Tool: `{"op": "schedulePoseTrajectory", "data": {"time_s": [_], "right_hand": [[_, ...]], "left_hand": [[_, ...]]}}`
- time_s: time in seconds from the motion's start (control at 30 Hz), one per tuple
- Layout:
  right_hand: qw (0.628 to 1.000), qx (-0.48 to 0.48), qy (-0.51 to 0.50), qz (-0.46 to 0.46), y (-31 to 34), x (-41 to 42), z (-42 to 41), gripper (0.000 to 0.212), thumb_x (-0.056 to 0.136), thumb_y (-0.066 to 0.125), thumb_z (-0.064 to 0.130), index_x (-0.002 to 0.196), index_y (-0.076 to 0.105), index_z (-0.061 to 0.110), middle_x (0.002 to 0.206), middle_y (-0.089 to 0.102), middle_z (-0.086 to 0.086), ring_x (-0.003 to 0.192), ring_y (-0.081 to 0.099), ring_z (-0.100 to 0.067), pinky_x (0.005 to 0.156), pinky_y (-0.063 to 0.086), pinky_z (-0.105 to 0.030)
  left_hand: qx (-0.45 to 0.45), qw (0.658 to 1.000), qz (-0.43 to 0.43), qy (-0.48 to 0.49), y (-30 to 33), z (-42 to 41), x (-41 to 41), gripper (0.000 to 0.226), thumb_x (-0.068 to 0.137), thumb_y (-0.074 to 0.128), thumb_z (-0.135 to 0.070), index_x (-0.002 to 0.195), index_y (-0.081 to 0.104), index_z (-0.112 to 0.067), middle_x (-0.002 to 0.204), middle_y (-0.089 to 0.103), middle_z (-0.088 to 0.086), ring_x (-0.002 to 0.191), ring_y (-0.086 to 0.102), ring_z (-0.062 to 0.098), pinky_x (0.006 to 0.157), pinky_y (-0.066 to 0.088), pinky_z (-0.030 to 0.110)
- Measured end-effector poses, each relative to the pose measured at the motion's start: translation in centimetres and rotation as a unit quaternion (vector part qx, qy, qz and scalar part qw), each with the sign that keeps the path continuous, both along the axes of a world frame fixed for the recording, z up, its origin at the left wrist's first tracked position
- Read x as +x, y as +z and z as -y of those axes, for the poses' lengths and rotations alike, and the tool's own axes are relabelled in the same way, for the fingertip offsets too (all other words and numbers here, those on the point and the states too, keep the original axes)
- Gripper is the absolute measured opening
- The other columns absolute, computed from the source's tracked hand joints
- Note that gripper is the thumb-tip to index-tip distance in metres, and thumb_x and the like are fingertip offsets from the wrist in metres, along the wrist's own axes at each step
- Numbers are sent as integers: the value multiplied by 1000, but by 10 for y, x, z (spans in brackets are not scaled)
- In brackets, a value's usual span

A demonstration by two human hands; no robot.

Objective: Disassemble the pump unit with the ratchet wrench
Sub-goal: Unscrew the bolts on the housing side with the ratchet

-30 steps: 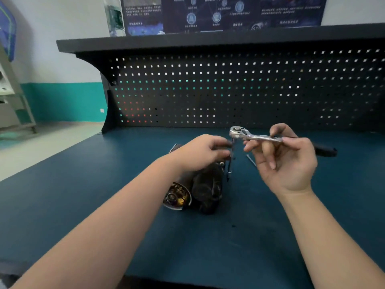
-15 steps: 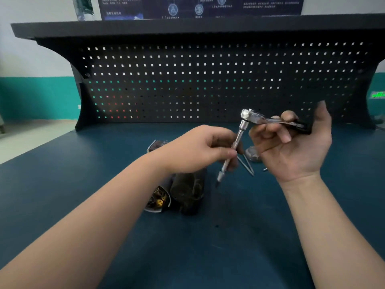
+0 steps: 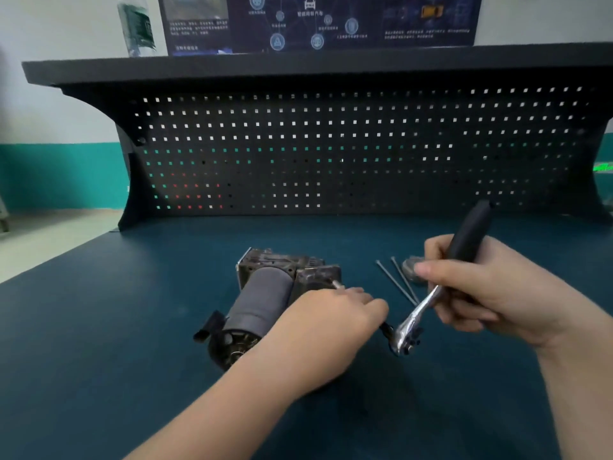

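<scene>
The pump unit [image 3: 265, 290] lies on its side on the blue bench top, a grey cylinder with a dark metal block at its far end. My right hand [image 3: 491, 290] grips the ratchet wrench [image 3: 428, 303] by its black handle, chrome head pointing down and toward me, low over the bench. My left hand [image 3: 331, 323] sits just right of the pump, fingers curled round the extension bar that runs from the pump's block to the wrench head. Most of that bar is hidden under my fingers.
Two long thin bolts [image 3: 398, 283] and a small round metal part [image 3: 411, 267] lie on the bench top [image 3: 132, 327] behind the wrench. A black pegboard [image 3: 331, 154] with a shelf closes the back. A plastic bottle [image 3: 137, 24] stands on the shelf.
Both hands have dropped from mid-air to the bench. The wrench has turned over, its head now low and its handle pointing up and away. My left hand has moved with the bar to the pump's side.
</scene>
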State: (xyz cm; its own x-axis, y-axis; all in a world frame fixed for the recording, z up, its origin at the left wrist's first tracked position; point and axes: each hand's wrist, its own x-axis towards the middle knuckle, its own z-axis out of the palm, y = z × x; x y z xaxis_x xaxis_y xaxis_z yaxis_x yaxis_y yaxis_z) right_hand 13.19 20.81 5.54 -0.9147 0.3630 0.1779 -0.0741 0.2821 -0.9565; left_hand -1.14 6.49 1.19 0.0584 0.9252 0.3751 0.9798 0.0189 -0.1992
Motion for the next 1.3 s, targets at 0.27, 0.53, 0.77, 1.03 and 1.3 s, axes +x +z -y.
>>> {"op": "schedulePoseTrajectory", "data": {"time_s": [0.27,0.53,0.77,1.03,1.3], "right_hand": [[990,109,-13,-89,-7,-13,19,37,63,65,32,48,39,11,40,40,-27,24,36,-14,33,26,-10],[988,108,-12,-113,-10,-17,25,43,63,64,32,51,35,2,42,31,-29,27,41,-15,33,25,-12],[986,110,-10,-128,-12,-18,25,44,65,63,31,53,37,-2,45,31,-33,29,42,-17,33,25,-12],[985,124,-2,-117,-11,-18,27,40,66,62,33,52,38,4,41,34,-26,26,40,-11,34,26,-11],[989,107,8,-98,-9,-18,30,28,70,66,34,51,50,22,46,44,-9,35,45,-23,34,29,-13]], "left_hand": [[-15,999,11,-31,-3,7,2,28,71,58,8,96,56,-4,101,63,16,102,62,34,73,55,43],[-13,999,35,13,-4,11,4,32,83,46,-1,111,52,-14,118,57,5,98,56,27,78,45,36],[-11,999,46,18,-5,11,2,32,85,46,0,112,53,-14,119,57,4,115,52,24,88,45,38],[8,997,73,1,-4,12,-1,19,85,48,-2,96,52,-16,109,58,1,97,54,19,73,41,26],[4,991,112,-73,-2,16,-11,23,85,45,-12,97,63,-20,117,64,-5,120,55,14,82,51,39]]}}
